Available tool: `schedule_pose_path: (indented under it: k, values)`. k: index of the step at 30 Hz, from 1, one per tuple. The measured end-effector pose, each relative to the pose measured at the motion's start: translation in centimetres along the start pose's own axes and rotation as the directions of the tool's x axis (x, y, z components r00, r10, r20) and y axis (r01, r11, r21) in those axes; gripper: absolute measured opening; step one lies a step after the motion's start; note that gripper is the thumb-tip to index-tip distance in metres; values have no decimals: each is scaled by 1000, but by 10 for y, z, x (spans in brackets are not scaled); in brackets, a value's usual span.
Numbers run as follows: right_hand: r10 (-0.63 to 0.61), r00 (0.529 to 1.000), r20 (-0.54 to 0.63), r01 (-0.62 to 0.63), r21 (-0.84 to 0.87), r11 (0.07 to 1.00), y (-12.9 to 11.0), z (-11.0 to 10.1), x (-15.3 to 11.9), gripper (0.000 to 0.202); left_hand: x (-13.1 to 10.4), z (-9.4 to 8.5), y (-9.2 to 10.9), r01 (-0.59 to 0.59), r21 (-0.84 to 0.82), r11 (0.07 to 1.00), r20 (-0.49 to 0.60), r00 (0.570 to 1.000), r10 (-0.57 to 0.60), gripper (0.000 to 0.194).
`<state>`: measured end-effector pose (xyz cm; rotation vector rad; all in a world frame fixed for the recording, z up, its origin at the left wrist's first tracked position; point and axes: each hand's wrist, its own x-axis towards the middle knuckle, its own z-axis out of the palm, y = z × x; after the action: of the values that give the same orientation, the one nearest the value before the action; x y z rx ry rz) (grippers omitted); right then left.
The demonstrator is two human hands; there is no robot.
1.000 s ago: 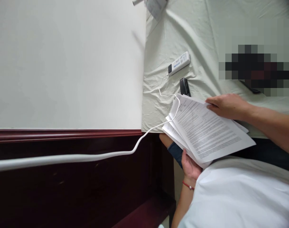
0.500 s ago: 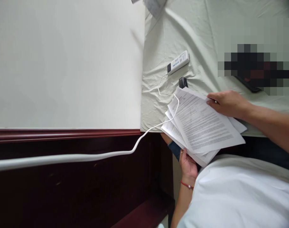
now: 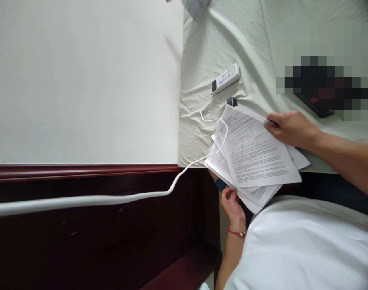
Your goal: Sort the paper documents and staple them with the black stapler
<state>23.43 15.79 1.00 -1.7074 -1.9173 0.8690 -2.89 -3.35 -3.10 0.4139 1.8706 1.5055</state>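
Observation:
A fanned stack of printed papers (image 3: 271, 193) lies over my lap at the cloth's edge. My right hand (image 3: 291, 128) pinches the upper right edge of the top sheet (image 3: 256, 149), which is dense with text and angled across the others. At the stack's lower left edge, my left hand (image 3: 233, 206), with a ring and a red bracelet, has its fingers curled and pinched against the papers. A white cable (image 3: 198, 161) passes in front of the sheets in the view. Just beyond their top corner sits a small black object (image 3: 231, 101), partly covered.
A white power bank (image 3: 226, 79) with a cable plugged in rests on the wrinkled pale green cloth (image 3: 250, 48). To the right is a dark object (image 3: 317, 106), mostly blurred out. A white panel with dark red wooden trim (image 3: 84, 171) fills the left side.
The top sheet has shifted slightly up and left, showing more of the page beneath at the bottom. My left hand has moved a little left, its fingers now more curled at the edge.

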Motion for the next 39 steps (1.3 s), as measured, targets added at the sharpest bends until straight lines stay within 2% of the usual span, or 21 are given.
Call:
schedule_pose_path:
  k: [5,9,12,15,18,25,28,36,39]
  values:
    - [-40,998,39,43,-63,997,1,1,1,25,-1,2,4,148,-75,986,39,989,-145,38]
    - [-31,999,40,33,-67,997,0,0,1,27,-7,8,9,208,-86,974,100,975,-200,37]
    - [-4,1000,15,5,-35,999,-2,0,0,24,-11,14,12,232,-70,970,146,965,-220,45]
    - [-5,999,-32,5,2,1000,-2,-1,-1,23,-12,18,14,200,-70,977,176,967,-185,46]
    - [-24,997,-70,26,35,999,-1,-1,-2,25,-12,15,19,152,-82,985,171,976,-137,45]
    - [-2,997,-81,6,50,999,2,1,0,29,1,-18,31,136,-75,988,116,985,-127,51]
    - [-11,998,-69,15,62,998,1,-2,-1,33,6,-25,31,135,-74,988,102,987,-127,51]
    - [-44,998,-38,47,69,997,1,-2,-1,32,3,-19,28,139,-120,983,88,988,-129,54]
    - [-61,998,20,60,62,996,1,-1,0,30,3,-19,28,72,-100,992,60,996,-66,55]
